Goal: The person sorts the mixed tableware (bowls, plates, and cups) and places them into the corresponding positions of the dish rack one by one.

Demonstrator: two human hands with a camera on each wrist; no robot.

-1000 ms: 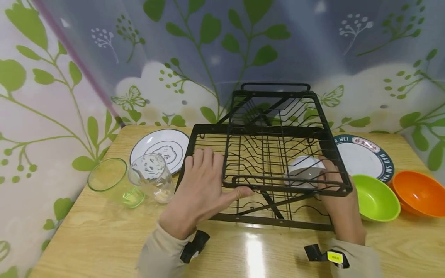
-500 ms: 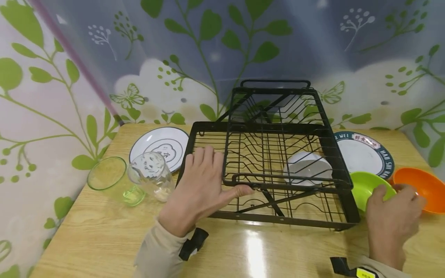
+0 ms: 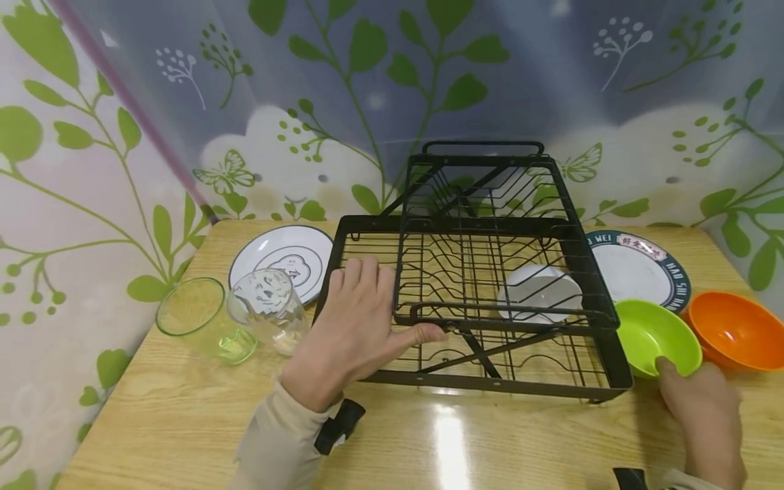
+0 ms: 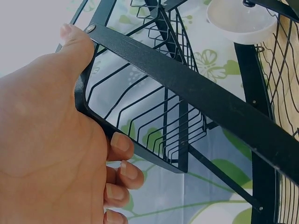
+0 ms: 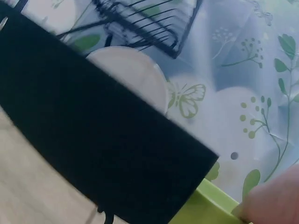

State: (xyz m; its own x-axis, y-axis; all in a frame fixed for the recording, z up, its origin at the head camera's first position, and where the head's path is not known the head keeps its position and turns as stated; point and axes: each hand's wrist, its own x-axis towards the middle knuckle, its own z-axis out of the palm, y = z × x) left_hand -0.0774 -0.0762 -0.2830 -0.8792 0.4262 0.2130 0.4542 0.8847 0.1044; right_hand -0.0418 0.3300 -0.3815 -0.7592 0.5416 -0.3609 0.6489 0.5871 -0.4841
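Note:
A black two-tier dish rack stands mid-table, its smaller upper tier tilted. At that tier's left front corner my left hand grips the frame; in the left wrist view the thumb lies over the corner and the fingers curl round the edge. Inside the lower tier, toward the right, sits a white bowl, partly behind wires. Right of the rack, my right hand pinches the near rim of a green bowl, thumb over the rim; its other fingers are mostly hidden. The right wrist view shows the thumb at the rim.
An orange bowl stands right beside the green one. A green-rimmed plate lies behind them. On the left are a white plate, a greenish glass and a clear glass. A patterned cloth backs the table.
My right hand has let go of the white bowl in the rack, moved out to the right, and taken hold of the green bowl's rim. The left hand has stayed on the rack.

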